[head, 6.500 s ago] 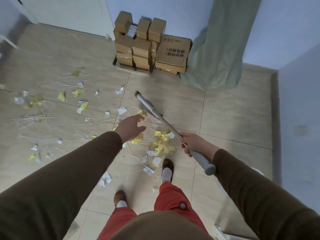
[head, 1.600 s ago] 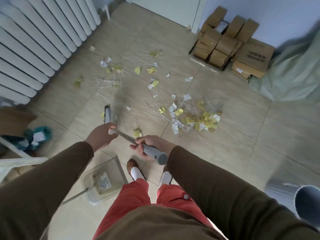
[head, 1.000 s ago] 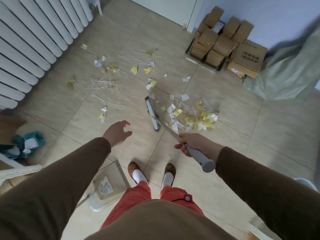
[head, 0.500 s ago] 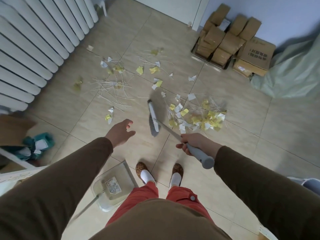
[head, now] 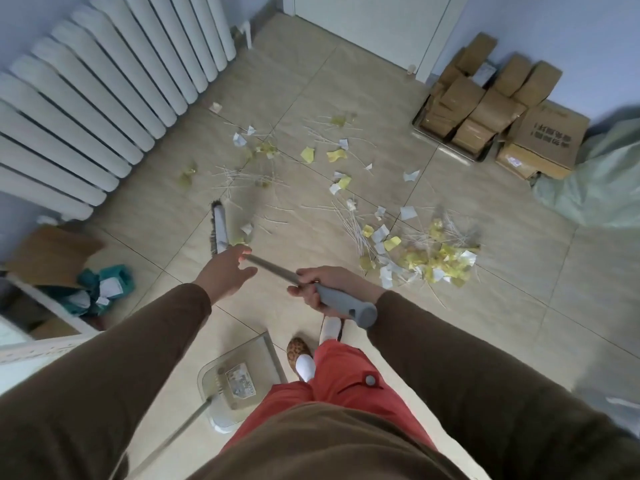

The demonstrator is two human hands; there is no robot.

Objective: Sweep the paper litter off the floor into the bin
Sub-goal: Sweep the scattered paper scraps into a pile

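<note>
My right hand grips the grey handle of a broom, whose shaft runs up-left to the broom head on the floor. My left hand hovers over the shaft near the head, fingers spread, holding nothing. A heap of yellow and white paper scraps with thin white sticks lies right of the broom. Looser scraps are scattered farther away towards the radiator. A clear dustpan lies on the tiles by my left foot.
A white radiator lines the left wall. Stacked cardboard boxes stand at the back right, a pale green sack beside them. A teal bag with paper and flat cardboard lie at the left.
The broom head has swung left, away from the heap, to the scraps near the left. My left hand has moved over to the shaft. The camera tilted a little.
</note>
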